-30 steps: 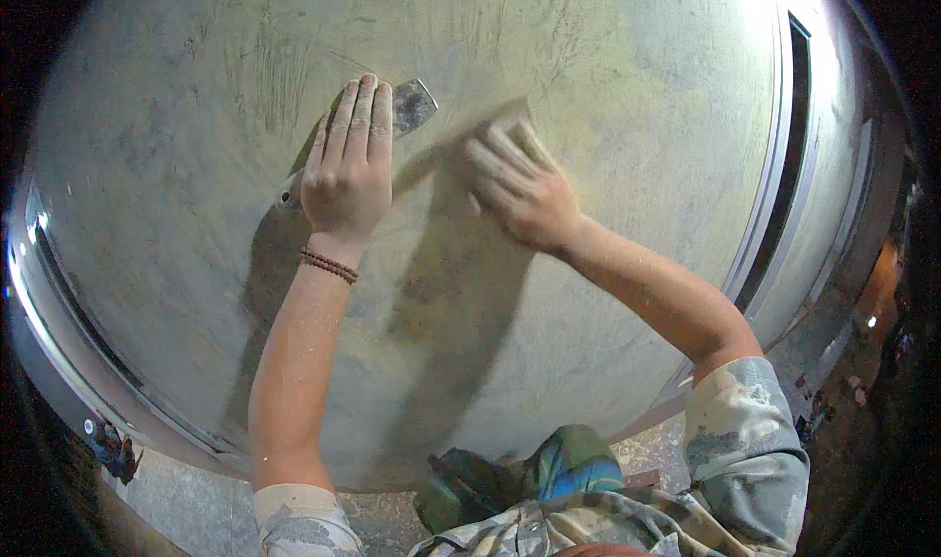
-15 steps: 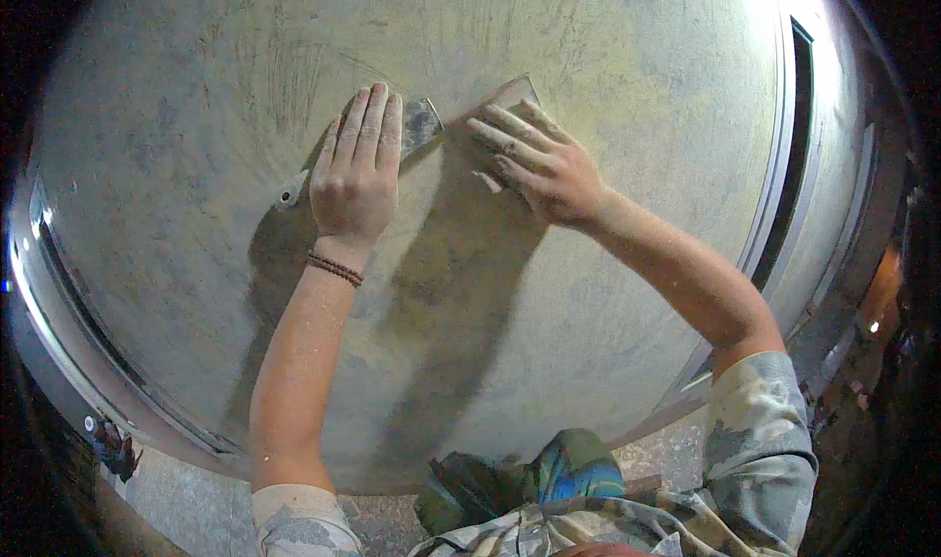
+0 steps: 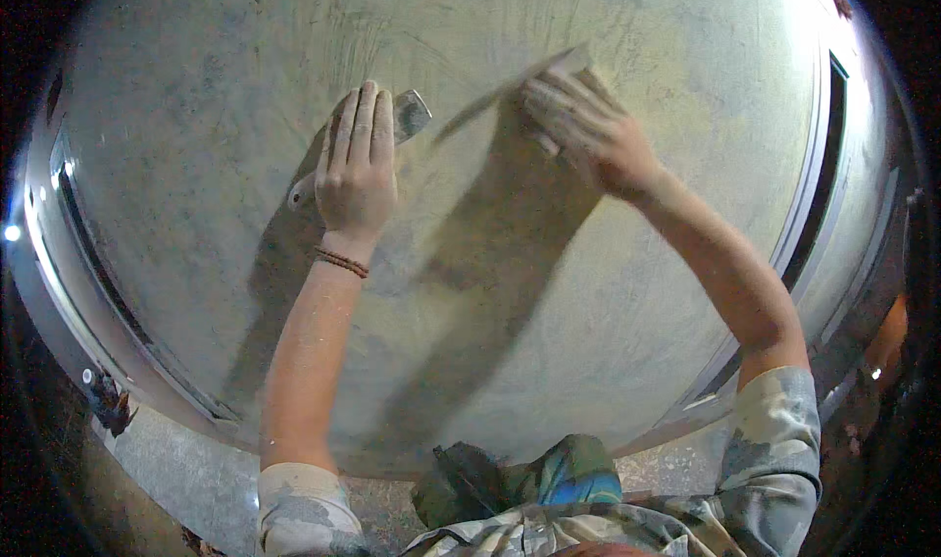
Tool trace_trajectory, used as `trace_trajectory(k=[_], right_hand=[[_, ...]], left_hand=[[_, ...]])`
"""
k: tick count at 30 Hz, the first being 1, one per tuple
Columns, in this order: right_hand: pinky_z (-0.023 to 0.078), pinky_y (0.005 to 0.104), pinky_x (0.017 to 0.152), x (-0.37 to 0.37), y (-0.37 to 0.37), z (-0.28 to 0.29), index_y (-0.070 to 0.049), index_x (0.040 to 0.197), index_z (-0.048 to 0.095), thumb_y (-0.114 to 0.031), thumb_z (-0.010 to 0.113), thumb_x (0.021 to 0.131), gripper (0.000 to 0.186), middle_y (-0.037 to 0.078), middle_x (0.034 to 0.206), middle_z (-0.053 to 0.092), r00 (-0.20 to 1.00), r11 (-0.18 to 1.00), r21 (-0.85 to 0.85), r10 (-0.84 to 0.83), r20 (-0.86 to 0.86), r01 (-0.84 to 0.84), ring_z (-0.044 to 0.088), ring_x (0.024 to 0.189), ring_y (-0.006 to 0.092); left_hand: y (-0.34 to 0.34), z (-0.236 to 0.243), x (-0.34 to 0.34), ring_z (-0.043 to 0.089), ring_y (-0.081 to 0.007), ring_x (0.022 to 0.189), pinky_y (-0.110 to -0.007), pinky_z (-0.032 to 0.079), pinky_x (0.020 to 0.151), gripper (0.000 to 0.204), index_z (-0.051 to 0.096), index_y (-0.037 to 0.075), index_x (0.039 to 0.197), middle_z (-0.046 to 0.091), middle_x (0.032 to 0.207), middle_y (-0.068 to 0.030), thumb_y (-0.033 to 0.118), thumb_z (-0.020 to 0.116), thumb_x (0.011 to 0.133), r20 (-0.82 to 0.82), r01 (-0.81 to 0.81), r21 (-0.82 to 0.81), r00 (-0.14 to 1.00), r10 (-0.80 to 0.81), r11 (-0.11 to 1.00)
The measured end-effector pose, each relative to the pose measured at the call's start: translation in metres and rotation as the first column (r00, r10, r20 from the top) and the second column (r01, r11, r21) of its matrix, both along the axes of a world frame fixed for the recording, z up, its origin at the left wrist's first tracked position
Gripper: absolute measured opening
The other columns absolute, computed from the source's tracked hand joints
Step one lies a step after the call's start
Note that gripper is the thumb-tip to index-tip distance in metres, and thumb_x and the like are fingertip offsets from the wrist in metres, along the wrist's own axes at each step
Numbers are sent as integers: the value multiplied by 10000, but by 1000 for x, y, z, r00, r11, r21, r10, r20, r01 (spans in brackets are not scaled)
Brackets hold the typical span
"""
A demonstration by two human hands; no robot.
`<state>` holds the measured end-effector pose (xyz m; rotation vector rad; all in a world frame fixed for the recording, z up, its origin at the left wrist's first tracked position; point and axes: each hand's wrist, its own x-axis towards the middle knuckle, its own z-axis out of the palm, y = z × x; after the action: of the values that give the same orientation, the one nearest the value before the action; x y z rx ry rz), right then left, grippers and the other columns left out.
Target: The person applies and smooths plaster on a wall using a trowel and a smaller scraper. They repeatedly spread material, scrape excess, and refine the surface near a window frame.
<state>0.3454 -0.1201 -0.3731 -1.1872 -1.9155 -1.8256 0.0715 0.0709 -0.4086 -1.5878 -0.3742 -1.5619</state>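
Observation:
A large grey-green wall panel [image 3: 470,292] with a smeared, scratched coating fills the view. My left hand [image 3: 359,165], dusted with pale powder, holds a putty knife [image 3: 411,116]. Its smeared metal blade shows right of my fingers, and its handle end with a hole pokes out at lower left. To the right, my right hand [image 3: 585,130] grips a thin, flat scraper blade [image 3: 571,62] against the panel. The hand is a little blurred, and most of that tool lies hidden under the fingers. A small pale end of it shows below them.
A metal-edged frame with a dark slot [image 3: 821,155] runs along the right side, and another dark-lined frame [image 3: 108,282] curves along the left. Concrete floor [image 3: 201,464] shows below. My legs [image 3: 520,483] are close to the panel's lower edge. Shadows of both arms fall across the panel.
My right hand has moved up and to the right with the flat blade. My left hand with the putty knife has hardly shifted. The view has moved slightly.

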Motion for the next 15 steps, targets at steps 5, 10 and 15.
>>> trace_trajectory(k=[5,10,15], right_hand=[[382,460,1210,-10,28,70,-140,1386,646,-201,577,976,421,80,1543,554,957,897,438,171,-235,-53,488,1446,301],[311,522,1265,-88,66,-70,-128,1228,741,-195,613,890,368,37,1611,472,1000,980,-201,13,13,-10,405,1504,257],[323,497,1264,-63,68,10,-114,1335,679,-240,630,910,446,62,1591,504,996,996,84,-9,86,1,420,1502,242]], left_hand=[[10,-8,2,551,-269,1398,-431,471,1163,422,587,50,1445,582,1507,-108,134,527,1035,19,-19,-39,1000,20,999],[31,-6,-20,526,-278,1425,-415,474,1159,481,535,43,1487,544,1547,-114,91,546,1008,113,-58,-154,991,76,986],[46,-7,-26,507,-286,1444,-427,468,1165,565,482,38,1526,506,1582,-125,24,539,964,131,-50,-172,989,73,984]])
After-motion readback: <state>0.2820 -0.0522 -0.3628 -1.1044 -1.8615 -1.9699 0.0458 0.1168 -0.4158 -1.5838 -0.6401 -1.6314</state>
